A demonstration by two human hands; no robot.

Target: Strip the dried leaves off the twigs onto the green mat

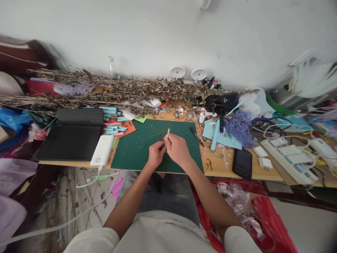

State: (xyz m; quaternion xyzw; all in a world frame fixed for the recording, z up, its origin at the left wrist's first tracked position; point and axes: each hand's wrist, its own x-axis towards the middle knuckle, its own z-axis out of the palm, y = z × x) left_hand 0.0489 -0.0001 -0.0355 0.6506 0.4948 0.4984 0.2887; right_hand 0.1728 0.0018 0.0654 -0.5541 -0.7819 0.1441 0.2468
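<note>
Both my hands meet over the dark green cutting mat (131,151) on the wooden desk. My right hand (177,149) is closed round a thin pale wooden stick (167,133) whose tip pokes up above the fingers. My left hand (156,153) is pinched against the lower end of the same stick, where a small bit of green shows. Small dry plant crumbs lie scattered over the mat around the hands.
A white power bank (102,150) and a black tablet (68,142) lie left of the mat, beside rolled paper tubes (112,121). Dried branches (118,91) run along the wall. Right of the mat are blue paper (219,137), purple cord (239,127), a black phone (242,163) and a power strip (288,158).
</note>
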